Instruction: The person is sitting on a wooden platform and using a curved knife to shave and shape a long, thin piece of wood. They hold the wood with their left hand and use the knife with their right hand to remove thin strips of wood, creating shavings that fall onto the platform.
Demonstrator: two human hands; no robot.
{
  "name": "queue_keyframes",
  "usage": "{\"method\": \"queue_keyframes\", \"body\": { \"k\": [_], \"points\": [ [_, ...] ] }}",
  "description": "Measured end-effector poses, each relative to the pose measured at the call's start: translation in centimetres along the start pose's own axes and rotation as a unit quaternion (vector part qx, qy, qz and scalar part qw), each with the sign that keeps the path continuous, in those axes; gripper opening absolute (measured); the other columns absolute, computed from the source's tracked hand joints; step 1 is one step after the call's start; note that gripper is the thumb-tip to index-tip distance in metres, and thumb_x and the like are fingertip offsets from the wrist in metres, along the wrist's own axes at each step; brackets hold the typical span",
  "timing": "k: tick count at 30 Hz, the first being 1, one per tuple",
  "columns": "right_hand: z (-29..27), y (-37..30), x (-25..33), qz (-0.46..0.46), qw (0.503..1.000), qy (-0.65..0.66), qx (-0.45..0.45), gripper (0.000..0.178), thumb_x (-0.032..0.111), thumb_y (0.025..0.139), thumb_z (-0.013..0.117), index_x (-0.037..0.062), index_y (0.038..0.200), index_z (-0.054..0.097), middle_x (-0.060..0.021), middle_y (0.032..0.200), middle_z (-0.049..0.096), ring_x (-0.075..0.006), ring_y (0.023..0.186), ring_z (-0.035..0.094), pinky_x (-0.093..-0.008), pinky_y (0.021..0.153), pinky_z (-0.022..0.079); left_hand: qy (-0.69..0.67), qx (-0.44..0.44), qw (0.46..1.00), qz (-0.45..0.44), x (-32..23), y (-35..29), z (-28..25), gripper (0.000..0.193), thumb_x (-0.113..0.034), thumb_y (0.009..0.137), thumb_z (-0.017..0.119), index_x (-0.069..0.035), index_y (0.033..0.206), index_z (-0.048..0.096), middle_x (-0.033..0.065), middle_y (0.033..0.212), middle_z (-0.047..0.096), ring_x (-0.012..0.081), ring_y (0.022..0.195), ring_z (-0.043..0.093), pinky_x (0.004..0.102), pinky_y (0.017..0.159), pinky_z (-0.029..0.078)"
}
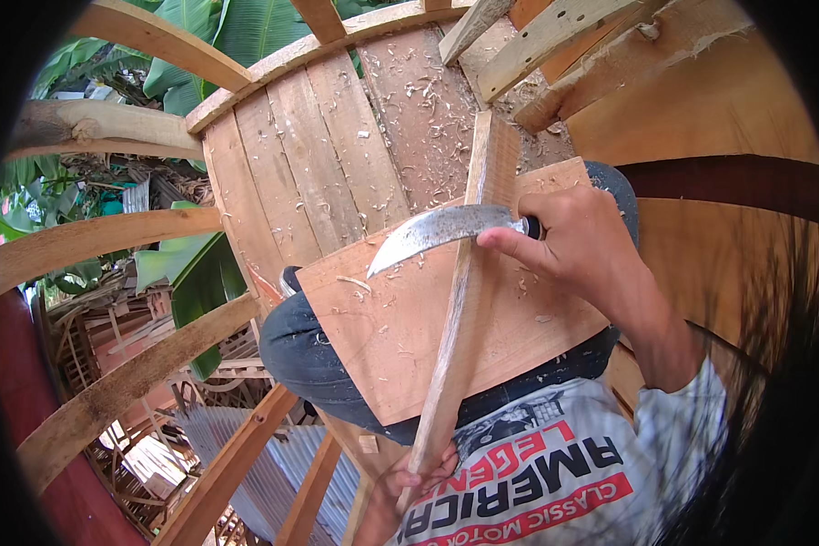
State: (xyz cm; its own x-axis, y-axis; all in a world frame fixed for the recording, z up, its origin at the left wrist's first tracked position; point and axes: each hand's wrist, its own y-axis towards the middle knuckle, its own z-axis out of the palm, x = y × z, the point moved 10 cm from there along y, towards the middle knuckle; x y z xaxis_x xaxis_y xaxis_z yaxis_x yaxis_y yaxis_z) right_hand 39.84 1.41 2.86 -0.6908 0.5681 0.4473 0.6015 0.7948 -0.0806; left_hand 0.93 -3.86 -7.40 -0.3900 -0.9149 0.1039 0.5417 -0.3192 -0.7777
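Observation:
My right hand (pixel 591 238) is closed round the dark handle of a curved knife (pixel 441 229). The broad, stained metal blade points left and lies across a long wooden strip (pixel 450 364), with my thumb along its base. It seems to touch the strip, though I cannot tell how deeply. My left hand (pixel 419 475) grips the strip's near end, close to my shirt. From there the strip slants away over a flat wooden board (pixel 373 337) on my lap, and its far end reaches past the board's edge. Thin shavings lie on the board.
A plank floor (pixel 309 164) strewn with curled shavings lies beyond my knees. Curved wooden ribs (pixel 118 241) stand along the left, with banana leaves and corrugated sheet (pixel 237 446) outside them. Rough timbers (pixel 555 41) and wide plywood panels (pixel 701 100) are at the right.

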Motion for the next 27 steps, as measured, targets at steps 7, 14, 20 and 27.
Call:
{"method": "queue_keyframes", "body": {
  "k": [7,14,20,27],
  "points": [
    [0.9,-2.3,0.1,0.011,1.000,0.010,0.028,0.061,0.060,0.078,0.065,0.0013,0.061,0.065,-0.0161,0.052,0.057,-0.0324,0.050,0.060,-0.0389,0.049,0.048,0.178,-0.205,0.962,-0.022,5.1,-1.9,-12.4,0.062,-0.027,0.061,0.074,-0.001,0.105,0.039,0.0037,0.081,0.041,0.0078,0.066,0.044,0.0154,0.059,0.040],
    [1.1,-2.5,0.6,-0.019,0.999,-0.034,0.018,0.060,0.061,0.076,0.065,0.0019,0.063,0.067,-0.0145,0.051,0.057,-0.0305,0.049,0.060,-0.0378,0.049,0.048,-0.088,-0.001,0.996,-0.006,1.0,-1.3,-2.5,0.061,-0.027,0.062,0.074,-0.002,0.105,0.039,0.0048,0.083,0.043,0.0097,0.073,0.047,0.0177,0.066,0.043],
    [-0.1,-0.5,-1.6,-0.003,0.994,-0.098,-0.051,0.060,0.063,0.075,0.065,0.0040,0.067,0.069,-0.0127,0.053,0.058,-0.0282,0.050,0.060,-0.0360,0.048,0.047,0.025,0.063,0.996,-0.052,3.2,-1.3,-4.5,0.080,-0.043,0.064,0.060,0.004,0.127,0.047,0.0115,0.122,0.053,0.0187,0.114,0.050,0.0265,0.102,0.032],
    [0.2,0.1,-1.9,-0.001,0.988,-0.120,-0.100,0.063,0.067,0.075,0.062,0.0043,0.071,0.071,-0.0130,0.058,0.061,-0.0289,0.055,0.062,-0.0387,0.050,0.048,0.027,-0.014,0.998,-0.052,2.7,-1.6,-3.8,0.087,-0.043,0.065,0.060,0.005,0.135,0.041,0.0119,0.126,0.051,0.0174,0.117,0.049,0.0222,0.098,0.033]
  ]
}}
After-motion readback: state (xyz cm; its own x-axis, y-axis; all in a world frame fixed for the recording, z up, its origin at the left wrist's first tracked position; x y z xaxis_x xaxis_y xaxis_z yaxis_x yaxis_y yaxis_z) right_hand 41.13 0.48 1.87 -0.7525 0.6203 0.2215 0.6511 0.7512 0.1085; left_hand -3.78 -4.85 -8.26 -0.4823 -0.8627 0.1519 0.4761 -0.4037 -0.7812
